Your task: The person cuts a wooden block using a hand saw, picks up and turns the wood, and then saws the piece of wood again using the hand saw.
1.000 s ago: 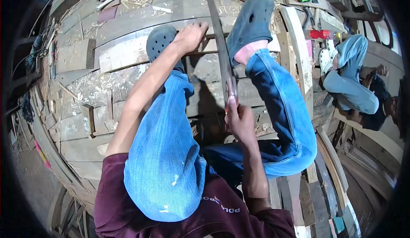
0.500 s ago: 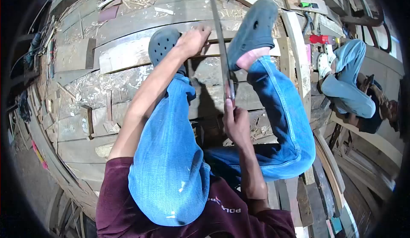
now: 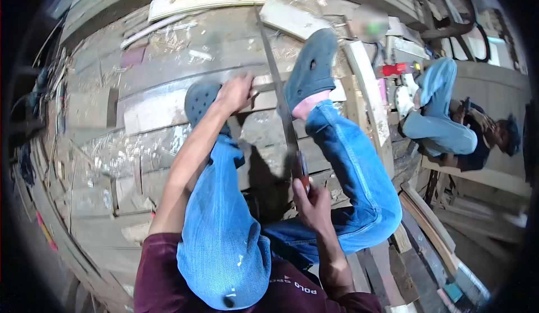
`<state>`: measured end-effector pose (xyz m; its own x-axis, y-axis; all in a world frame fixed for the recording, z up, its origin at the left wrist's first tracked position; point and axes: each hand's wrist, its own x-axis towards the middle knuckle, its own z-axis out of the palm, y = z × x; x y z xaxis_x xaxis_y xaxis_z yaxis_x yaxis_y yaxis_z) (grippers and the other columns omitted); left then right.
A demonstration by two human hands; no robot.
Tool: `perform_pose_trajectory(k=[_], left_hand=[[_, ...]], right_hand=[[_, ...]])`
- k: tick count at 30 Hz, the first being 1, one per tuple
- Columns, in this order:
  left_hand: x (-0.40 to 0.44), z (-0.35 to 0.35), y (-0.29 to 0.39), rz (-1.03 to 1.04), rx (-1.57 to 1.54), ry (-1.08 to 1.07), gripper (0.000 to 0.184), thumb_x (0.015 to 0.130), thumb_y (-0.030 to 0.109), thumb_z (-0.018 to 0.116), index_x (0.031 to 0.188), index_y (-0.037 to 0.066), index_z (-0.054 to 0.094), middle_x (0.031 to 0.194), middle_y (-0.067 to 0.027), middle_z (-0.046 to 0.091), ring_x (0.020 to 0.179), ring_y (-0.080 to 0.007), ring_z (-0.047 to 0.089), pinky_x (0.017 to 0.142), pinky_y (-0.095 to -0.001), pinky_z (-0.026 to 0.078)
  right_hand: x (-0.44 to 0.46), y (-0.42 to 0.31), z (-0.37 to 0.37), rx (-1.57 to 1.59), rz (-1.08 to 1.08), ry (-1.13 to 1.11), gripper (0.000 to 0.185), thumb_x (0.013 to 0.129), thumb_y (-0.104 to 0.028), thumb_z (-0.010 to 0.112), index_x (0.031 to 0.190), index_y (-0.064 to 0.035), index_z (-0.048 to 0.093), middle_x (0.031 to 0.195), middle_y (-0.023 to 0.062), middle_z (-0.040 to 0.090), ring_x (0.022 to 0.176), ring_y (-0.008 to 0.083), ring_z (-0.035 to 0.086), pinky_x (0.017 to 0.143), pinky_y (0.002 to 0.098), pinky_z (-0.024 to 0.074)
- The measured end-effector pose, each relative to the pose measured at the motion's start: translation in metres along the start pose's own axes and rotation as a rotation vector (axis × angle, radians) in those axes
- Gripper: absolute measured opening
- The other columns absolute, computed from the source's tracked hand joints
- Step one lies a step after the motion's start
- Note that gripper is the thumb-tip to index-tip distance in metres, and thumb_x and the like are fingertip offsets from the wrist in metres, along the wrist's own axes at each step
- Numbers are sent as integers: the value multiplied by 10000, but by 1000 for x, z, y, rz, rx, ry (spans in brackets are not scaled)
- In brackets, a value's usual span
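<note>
My right hand (image 3: 314,203) is closed around the red-and-dark handle of a handsaw (image 3: 272,69). Its long blade points away from me, passing between my two clog-clad feet and across a pale wooden board (image 3: 156,111). Beside my left clog (image 3: 201,101), my left hand (image 3: 236,93) is curled over the board close to the blade; its fingertips are partly hidden. My right clog (image 3: 312,66) rests on the board on the other side of the saw. Blur hides the exact spot where the blade meets the wood.
Sawdust and offcuts litter the plank floor. Another pale plank (image 3: 213,0) lies at the far side, and a red-handled tool (image 3: 400,69) lies to the right. A seated person (image 3: 449,116) is further right. Several stacked boards (image 3: 432,223) lie at lower right.
My right hand has drawn the saw back toward my body. My left hand stays on the board by my left clog. The whole view has shifted slightly.
</note>
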<state>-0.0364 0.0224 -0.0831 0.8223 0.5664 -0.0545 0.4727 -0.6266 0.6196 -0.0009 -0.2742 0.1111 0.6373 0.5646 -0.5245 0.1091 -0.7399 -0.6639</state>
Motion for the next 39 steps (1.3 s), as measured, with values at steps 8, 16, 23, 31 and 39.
perform_pose_trajectory(k=[8,16,23,31,39], left_hand=[[-27,-10,30,170,58,65,337,765,166,631,1015,-2,480,952,-241,550,905,-416,542,766,-481,461],[-39,21,39,207,112,-37,543,712,248,703,1090,-40,441,876,-255,577,790,-425,574,708,-477,478],[-14,8,54,230,102,-215,829,618,409,749,1168,-93,386,760,-257,609,720,-428,600,656,-473,496],[53,-70,106,729,745,-458,1381,288,733,745,1424,120,254,1477,-187,162,1345,-377,187,1033,-561,225],[79,-37,52,849,951,-426,1233,347,789,674,1390,229,329,1456,-94,263,1374,-275,169,1094,-537,135]], right_hand=[[-40,-55,-54,76,-429,126,215,835,-132,657,701,-7,544,502,-25,381,489,38,327,440,225,262],[-33,-58,-47,214,-540,92,217,851,-192,646,766,-7,570,503,54,361,463,111,335,444,283,298],[-34,-38,-50,180,-498,130,351,853,-307,630,762,25,564,514,94,412,463,170,388,469,337,337],[-30,-10,-41,254,-428,116,441,831,-354,657,656,7,475,526,41,335,510,132,341,488,314,320],[-20,-5,-35,334,-331,79,484,814,-401,671,636,-10,449,545,-2,347,543,98,338,496,297,318]])
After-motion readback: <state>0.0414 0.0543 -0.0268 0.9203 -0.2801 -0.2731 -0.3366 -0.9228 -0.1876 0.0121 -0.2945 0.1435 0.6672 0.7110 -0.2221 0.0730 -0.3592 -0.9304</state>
